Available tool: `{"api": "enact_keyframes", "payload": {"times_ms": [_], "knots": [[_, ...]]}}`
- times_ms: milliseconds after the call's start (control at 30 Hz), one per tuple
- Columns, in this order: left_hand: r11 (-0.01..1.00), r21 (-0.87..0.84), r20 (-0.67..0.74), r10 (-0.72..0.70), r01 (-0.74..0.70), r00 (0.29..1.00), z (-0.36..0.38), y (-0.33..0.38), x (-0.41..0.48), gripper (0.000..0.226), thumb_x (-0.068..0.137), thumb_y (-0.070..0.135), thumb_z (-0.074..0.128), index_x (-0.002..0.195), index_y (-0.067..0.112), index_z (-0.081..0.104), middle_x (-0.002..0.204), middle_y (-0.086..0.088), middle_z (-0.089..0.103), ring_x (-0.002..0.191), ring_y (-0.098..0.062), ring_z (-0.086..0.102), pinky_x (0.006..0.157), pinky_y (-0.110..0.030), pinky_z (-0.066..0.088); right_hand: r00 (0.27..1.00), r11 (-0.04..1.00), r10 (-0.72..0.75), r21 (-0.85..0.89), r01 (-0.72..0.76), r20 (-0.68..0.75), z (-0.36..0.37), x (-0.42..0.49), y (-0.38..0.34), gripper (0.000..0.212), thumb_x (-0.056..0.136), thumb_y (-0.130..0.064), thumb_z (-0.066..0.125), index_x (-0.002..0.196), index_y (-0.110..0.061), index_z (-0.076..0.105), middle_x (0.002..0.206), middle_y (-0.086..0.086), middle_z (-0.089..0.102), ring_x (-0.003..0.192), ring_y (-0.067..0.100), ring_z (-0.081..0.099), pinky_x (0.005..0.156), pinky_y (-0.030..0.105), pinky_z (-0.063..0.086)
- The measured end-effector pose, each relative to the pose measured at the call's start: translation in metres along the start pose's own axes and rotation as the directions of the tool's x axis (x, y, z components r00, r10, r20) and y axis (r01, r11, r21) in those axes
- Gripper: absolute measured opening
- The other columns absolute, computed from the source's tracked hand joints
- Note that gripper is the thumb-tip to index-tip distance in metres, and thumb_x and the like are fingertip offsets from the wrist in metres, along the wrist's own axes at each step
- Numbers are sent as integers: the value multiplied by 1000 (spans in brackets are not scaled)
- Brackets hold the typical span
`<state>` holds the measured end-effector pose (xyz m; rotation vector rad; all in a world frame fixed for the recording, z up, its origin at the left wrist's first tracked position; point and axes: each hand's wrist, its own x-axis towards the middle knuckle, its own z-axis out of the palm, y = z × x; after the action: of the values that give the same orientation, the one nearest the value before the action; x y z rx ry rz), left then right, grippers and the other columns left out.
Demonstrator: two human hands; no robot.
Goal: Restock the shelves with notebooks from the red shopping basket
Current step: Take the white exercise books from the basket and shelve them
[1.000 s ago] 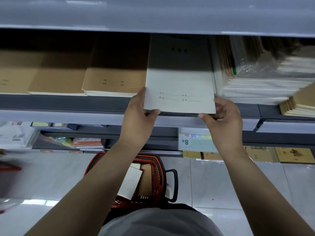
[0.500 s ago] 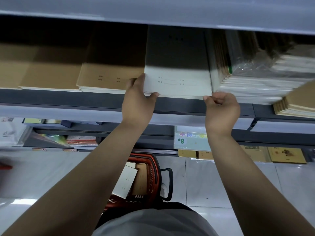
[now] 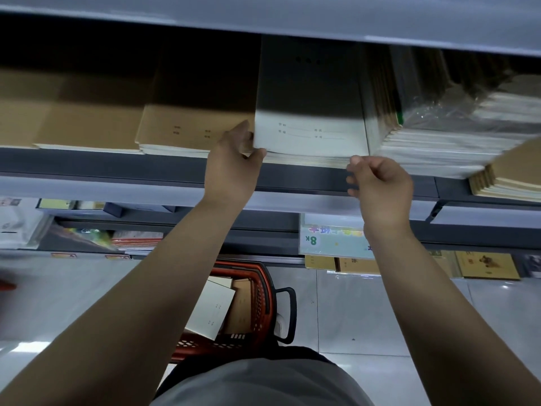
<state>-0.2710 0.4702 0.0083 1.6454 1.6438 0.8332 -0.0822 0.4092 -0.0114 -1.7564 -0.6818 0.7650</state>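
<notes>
Brown notebook stacks [image 3: 187, 130] lie flat along the shelf [image 3: 117, 168] at 10 o'clock, spines outward for browsing. My left hand [image 3: 231, 168] holds a narrow grip on the near left corner of the white notebook [image 3: 310, 133], thumb under its edge and fingers along its side, to square it on its stack at 12 o'clock. My right hand [image 3: 380, 186] sits just below the near right corner, fingers curled; whether its grip touches the notebook, I cannot tell. Wrapped stacks [image 3: 439, 142] lean at 2 o'clock. The red shopping basket [image 3: 263, 294] stands on the floor at 6 o'clock, between my arms, with more notebooks inside for easy reach
</notes>
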Motion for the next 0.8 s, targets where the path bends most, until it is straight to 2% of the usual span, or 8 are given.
{"api": "enact_keyframes", "payload": {"times_ms": [100, 167, 233, 333, 433, 500, 667, 800], "knots": [[988, -137, 3, -72, 72, 997, -12, 0, -11, 40, 97, 21, 59, 136, 12, 55, 110, 17, 54, 109, -3, 52, 84, 3, 34, 988, 997, -28, 81, 16, 150, 1, -23, -14, 14, 98, -27, 55, 95, -18, 65, 93, -4, 72, 84, 6, 69, 73, 22, 56], [923, -335, 80, -172, 189, 982, -21, 0, -23, 32, 98, 28, 57, 129, 21, 61, 115, 17, 59, 119, -8, 55, 105, -21, 41, 974, 993, -36, 114, 10, 225, 4, -34, -21, 22, 101, -33, 46, 104, -21, 64, 105, -4, 71, 96, 7, 69, 83, 25, 56], [832, -474, 202, -215, 288, 955, -32, -1, -36, 28, 98, 36, 55, 124, 32, 61, 124, 14, 62, 123, -9, 55, 109, -38, 41, 955, 992, -38, 126, 1, 293, 8, -43, -26, 33, 102, -41, 38, 116, -22, 61, 115, -5, 69, 105, 5, 66, 92, 27, 52], [741, -581, 331, -161, 336, 930, -46, -1, -52, 36, 103, 38, 44, 136, 29, 52, 138, 13, 56, 130, -5, 50, 113, -33, 35, 919, 988, -55, 152, -5, 391, 19, -56, -29, 47, 98, -57, 32, 125, -27, 56, 124, -9, 65, 115, 3, 60, 103, 31, 45], [743, -592, 371, -94, 313, 924, -59, -9, -62, 45, 106, 39, 33, 148, 25, 38, 148, 12, 46, 137, -3, 41, 114, -29, 30, 895, 982, -49, 184, -38, 443, 30, -68, -30, 59, 87, -63, 29, 130, -30, 52, 131, -9, 61, 122, 3, 55, 109, 34, 39], [742, -592, 389, -78, 314, 918, -68, -19, -68, 47, 106, 41, 29, 150, 26, 34, 152, 13, 41, 139, -2, 37, 114, -28, 28, 882, 981, -50, 188, -44, 469, 38, -80, -30, 62, 90, -65, 27, 136, -29, 48, 135, -8, 58, 125, 3, 53, 112, 38, 36], [699, -626, 396, -96, 345, 913, -92, -45, -86, 52, 103, 46, 28, 151, 27, 31, 152, 15, 40, 138, -1, 36, 109, -24, 30, 864, 979, -47, 193, -59, 502, 61, -113, -25, 62, 91, -67, 22, 135, -30, 48, 133, -9, 60, 123, 2, 54, 113, 39, 35], [683, -631, 401, -118, 367, 909, -113, -66, -102, 53, 102, 47, 29, 151, 27, 32, 151, 15, 41, 138, -1, 36, 114, -27, 27, 858, 971, -43, 225, -86, 512, 80, -142, -21, 64, 89, -69, 23, 132, -31, 48, 132, -8, 61, 123, 3, 54, 108, 33, 36]]}}
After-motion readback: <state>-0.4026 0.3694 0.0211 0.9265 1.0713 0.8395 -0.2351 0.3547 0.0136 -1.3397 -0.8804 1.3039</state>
